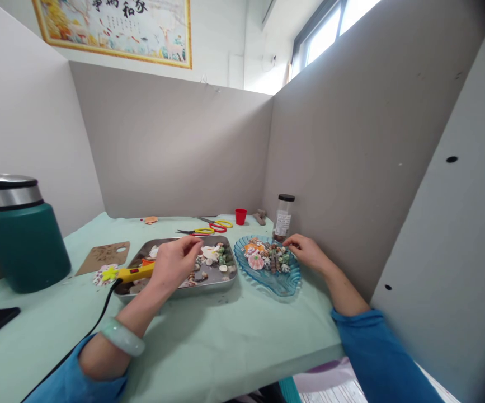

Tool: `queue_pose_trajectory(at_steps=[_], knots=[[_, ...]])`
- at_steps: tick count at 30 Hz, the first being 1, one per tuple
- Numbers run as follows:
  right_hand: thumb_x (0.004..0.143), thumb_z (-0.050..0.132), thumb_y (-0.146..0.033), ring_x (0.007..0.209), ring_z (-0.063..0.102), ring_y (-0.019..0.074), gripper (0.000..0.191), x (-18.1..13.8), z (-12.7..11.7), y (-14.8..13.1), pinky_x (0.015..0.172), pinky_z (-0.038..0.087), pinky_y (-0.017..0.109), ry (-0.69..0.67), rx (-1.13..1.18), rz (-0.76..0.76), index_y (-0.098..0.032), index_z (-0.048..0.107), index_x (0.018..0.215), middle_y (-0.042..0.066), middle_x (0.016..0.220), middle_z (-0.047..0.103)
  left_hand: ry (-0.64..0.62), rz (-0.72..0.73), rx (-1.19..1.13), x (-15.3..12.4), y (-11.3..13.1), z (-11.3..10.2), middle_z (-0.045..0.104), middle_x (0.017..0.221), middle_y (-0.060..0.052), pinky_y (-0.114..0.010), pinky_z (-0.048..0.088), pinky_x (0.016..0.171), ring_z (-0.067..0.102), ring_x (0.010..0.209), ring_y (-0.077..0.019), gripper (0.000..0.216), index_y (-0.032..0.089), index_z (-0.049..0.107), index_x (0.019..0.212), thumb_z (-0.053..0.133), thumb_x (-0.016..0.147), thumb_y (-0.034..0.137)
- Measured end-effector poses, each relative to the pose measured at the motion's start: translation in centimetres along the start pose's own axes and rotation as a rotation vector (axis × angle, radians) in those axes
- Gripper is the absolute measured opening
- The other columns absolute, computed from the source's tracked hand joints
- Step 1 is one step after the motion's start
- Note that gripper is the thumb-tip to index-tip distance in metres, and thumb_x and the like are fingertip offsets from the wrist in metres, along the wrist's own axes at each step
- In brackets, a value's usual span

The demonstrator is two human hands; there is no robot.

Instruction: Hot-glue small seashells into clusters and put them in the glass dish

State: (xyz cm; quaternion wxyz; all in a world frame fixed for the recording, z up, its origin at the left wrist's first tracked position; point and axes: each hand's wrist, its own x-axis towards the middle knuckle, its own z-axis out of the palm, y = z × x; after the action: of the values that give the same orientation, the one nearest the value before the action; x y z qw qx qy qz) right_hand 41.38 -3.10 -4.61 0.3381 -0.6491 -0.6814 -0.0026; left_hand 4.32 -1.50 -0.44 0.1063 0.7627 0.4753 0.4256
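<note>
My left hand (174,264) hangs over the metal tray (215,287), thumb and fingertips pinched together; whether anything small is between them is hidden. Several shells and white pieces (211,253) lie in that tray. A yellow glue gun (135,273) with a black cord rests across the tray's left rim, partly behind my left hand. At the right edge of the blue shell-shaped dish (282,286), my right hand (308,253) has its fingertips pinched close to the heaped shells. Among them are a pink shell (256,261) and an orange piece (254,246). What the right fingertips hold, I cannot make out.
Behind the dish stands a clear jar (283,219) with a black lid. Farther back are a red cup (240,216) and scissors (202,231). A brown card (104,256), a yellow flower piece (110,273) and a green flask (24,240) are left. Grey panels enclose the table.
</note>
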Motion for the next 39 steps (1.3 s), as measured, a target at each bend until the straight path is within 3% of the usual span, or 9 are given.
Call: queue_pose_trajectory(at_steps=[5,15,18,23,26,30,32,35,39], knots=[[0.074,0.043,-0.009,0.084,0.06,0.0175,0.028,-0.1,-0.1,-0.4,0.076,0.044,0.028,0.057,0.009,0.006,-0.018,0.068,0.084,0.006,0.092,0.067,-0.004,-0.004,-0.003,0.0,-0.1,0.0,0.07,0.071,-0.001,-0.022,0.043,0.056,0.059,0.054,-0.0137,0.031,0.021,0.067,0.083,0.046,0.079,0.042],[0.084,0.042,-0.032,0.079,0.06,0.0199,0.028,0.0,0.0,-0.7,0.072,0.043,0.03,0.106,0.004,-0.029,-0.019,0.067,0.079,0.006,0.086,0.068,-0.002,-0.032,-0.094,-0.1,0.2,0.1,0.07,0.072,-0.001,-0.023,0.044,0.055,0.059,0.054,-0.013,0.028,0.02,0.067,0.08,0.047,0.078,0.039],[0.084,0.041,-0.032,0.075,0.06,0.0189,0.028,0.2,0.2,-1.0,0.07,0.044,0.031,0.182,0.052,-0.039,-0.019,0.065,0.085,0.007,0.088,0.067,0.006,-0.083,-0.174,0.2,0.3,0.1,0.07,0.075,-0.002,-0.024,0.045,0.056,0.06,0.055,-0.0133,0.027,0.019,0.067,0.085,0.049,0.076,0.036],[0.08,0.038,-0.02,0.069,0.058,0.0166,0.027,0.2,0.4,-3.9,0.067,0.044,0.029,0.298,0.13,-0.115,-0.019,0.064,0.087,0.005,0.083,0.065,0.046,-0.133,-0.293,0.7,0.4,-2.5,0.071,0.086,-0.006,-0.025,0.047,0.058,0.062,0.062,-0.0145,0.032,0.016,0.065,0.096,0.047,0.076,0.035],[0.079,0.038,-0.018,0.069,0.057,0.016,0.025,-0.2,0.2,-7.6,0.067,0.044,0.028,0.272,0.166,-0.213,-0.02,0.063,0.085,0.005,0.084,0.064,0.068,-0.056,0.024,0.3,0.1,-5.8,0.07,0.088,-0.005,-0.028,0.047,0.067,0.062,0.07,-0.0168,0.032,0.02,0.066,0.096,0.047,0.078,0.038],[0.081,0.04,-0.018,0.071,0.058,0.0163,0.023,-0.6,0.1,-13.7,0.064,0.044,0.028,0.192,0.238,-0.333,-0.022,0.063,0.084,0.005,0.087,0.064,-0.153,-0.035,0.585,-1.2,-1.5,-9.3,0.065,0.103,-0.01,-0.035,0.045,0.075,0.059,0.094,-0.0269,0.032,0.022,0.066,0.093,0.05,0.076,0.044],[0.083,0.039,-0.017,0.077,0.059,0.0166,0.024,-0.6,0.5,-16.5,0.067,0.045,0.027,0.152,0.285,-0.43,-0.022,0.062,0.086,0.004,0.091,0.064,-0.271,-0.091,0.734,-2.0,-2.4,-9.8,0.062,0.107,-0.014,-0.037,0.044,0.074,0.056,0.1,-0.0313,0.035,0.02,0.065,0.093,0.051,0.074,0.047],[0.084,0.039,-0.014,0.08,0.058,0.017,0.026,-0.2,1.7,-19.3,0.073,0.044,0.029,0.066,0.281,-0.609,-0.023,0.063,0.088,0.004,0.087,0.064,-0.399,-0.206,0.828,-2.7,-3.4,-9.4,0.064,0.1,-0.018,-0.036,0.044,0.07,0.06,0.093,-0.0314,0.037,0.018,0.062,0.1,0.047,0.079,0.045],[0.083,0.038,-0.012,0.077,0.058,0.0161,0.028,0.3,3.9,-20.7,0.07,0.044,0.028,0.012,0.275,-0.699,-0.022,0.063,0.089,0.005,0.088,0.064,-0.414,-0.175,0.907,-2.9,-3.9,-9.1,0.067,0.088,-0.018,-0.034,0.043,0.063,0.064,0.081,-0.0304,0.031,0.016,0.059,0.099,0.041,0.083,0.035]])
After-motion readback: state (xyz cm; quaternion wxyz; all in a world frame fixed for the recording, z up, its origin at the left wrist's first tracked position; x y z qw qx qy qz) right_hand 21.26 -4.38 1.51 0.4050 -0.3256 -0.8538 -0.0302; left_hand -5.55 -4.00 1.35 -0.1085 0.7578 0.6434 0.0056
